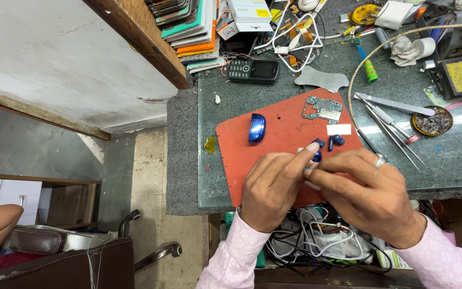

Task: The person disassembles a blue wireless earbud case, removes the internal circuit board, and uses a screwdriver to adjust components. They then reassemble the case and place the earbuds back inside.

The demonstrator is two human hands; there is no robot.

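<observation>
Both hands met over the near edge of the red work mat (274,160). The left hand (271,187) and the right hand (367,195) pinched a small blue earbud (316,156) between narrow fingertips, the left forefinger laid across its top. By my judgement, the step in hand was close handling or prising of that earbud; the next move would call for a steady, fine grip, as the piece was tiny and largely hidden by the fingers.

A second blue earbud (336,141) lay just beyond on the mat. The blue case lid (256,128) lay to the left, well apart, and a bare circuit board (322,109) lay farther off.

Open mat remained left of the hands. To the right, tweezers (389,128) and a solder tin (432,121) crowded the stone counter (455,155). The counter's near edge ran directly under the wrists, with tangled cables (322,241) below; a dropped part could be lost there.
</observation>
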